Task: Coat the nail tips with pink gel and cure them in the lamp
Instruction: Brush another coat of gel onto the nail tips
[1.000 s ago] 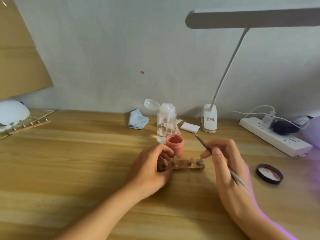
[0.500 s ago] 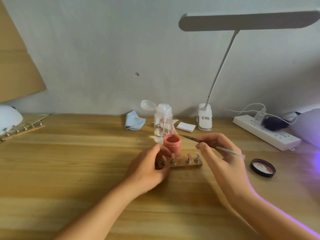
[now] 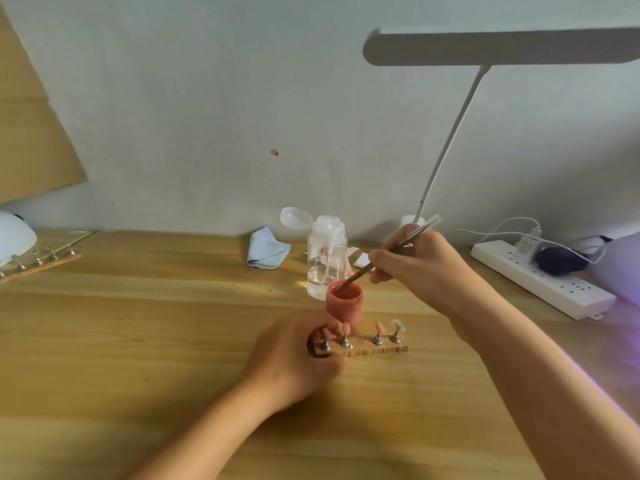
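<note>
The pink gel jar (image 3: 344,304) stands open on the table (image 3: 138,323), near the middle of my view. The tip of my brush (image 3: 360,271) dips into its mouth from two o'clock. My right hand (image 3: 422,268) pinches the brush shaft, thumb and fingertips closed on it, with the handle slanting up toward one o'clock.

Just at six o'clock of the jar lies the wooden stand (image 3: 377,349), carrying a row of nail tips (image 3: 380,328) on metal pegs. Those I can see are pink, apart from the clear tip (image 3: 398,323) at the right end. My left hand (image 3: 294,355) grips the stand's left end, fingers curled round it and covering that end.

Close behind the jar, at eleven o'clock, is a clear pump bottle (image 3: 327,258) with its cap flipped open. A folded blue cloth (image 3: 268,251) lies at ten o'clock. The desk lamp (image 3: 502,46) rises at one o'clock, its head high above. A white power strip (image 3: 540,278) sits at three o'clock, beside a purple-lit dome (image 3: 620,268) cut by the frame edge. Far out at nine o'clock are a white dome (image 3: 14,240) and a second peg strip (image 3: 38,263).
</note>
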`<state>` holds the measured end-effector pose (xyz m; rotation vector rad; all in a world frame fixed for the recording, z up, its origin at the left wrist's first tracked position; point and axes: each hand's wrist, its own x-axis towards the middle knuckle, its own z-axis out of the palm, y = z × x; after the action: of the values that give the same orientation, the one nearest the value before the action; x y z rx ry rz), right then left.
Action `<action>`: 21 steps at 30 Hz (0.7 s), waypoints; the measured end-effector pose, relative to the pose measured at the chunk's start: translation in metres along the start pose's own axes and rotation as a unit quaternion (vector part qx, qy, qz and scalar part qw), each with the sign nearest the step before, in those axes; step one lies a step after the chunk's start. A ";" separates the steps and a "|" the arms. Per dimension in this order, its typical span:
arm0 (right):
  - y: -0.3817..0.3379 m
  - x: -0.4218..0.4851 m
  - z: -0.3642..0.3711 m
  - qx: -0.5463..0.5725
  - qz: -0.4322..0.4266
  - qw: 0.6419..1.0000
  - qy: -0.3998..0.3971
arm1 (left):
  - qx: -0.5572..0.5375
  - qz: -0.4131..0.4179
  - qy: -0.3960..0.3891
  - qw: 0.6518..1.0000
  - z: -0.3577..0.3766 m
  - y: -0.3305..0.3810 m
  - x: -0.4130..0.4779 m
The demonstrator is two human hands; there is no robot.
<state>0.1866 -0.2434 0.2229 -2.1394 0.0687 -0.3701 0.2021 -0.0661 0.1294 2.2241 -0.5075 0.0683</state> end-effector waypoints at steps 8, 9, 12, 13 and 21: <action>0.010 0.005 0.008 -0.053 0.018 0.997 -0.049 | 0.019 0.004 0.005 1.000 0.001 -0.004 0.000; 0.011 0.005 0.008 -0.057 0.017 0.997 -0.052 | 0.017 0.001 0.005 1.000 0.001 -0.004 0.000; 0.010 0.003 0.007 -0.057 0.009 0.997 -0.051 | 0.010 -0.001 0.009 1.000 0.001 -0.003 0.000; 0.009 0.002 0.006 -0.050 0.004 0.997 -0.050 | 0.004 -0.005 0.008 1.000 0.001 -0.003 0.000; -0.018 -0.005 -0.014 0.154 -0.070 0.984 0.060 | 0.037 0.001 -0.016 0.999 0.001 0.001 0.003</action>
<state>0.1759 -0.2437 0.2437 -1.8189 -0.0665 -0.5558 0.2041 -0.0685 0.1306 2.3006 -0.5341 0.0532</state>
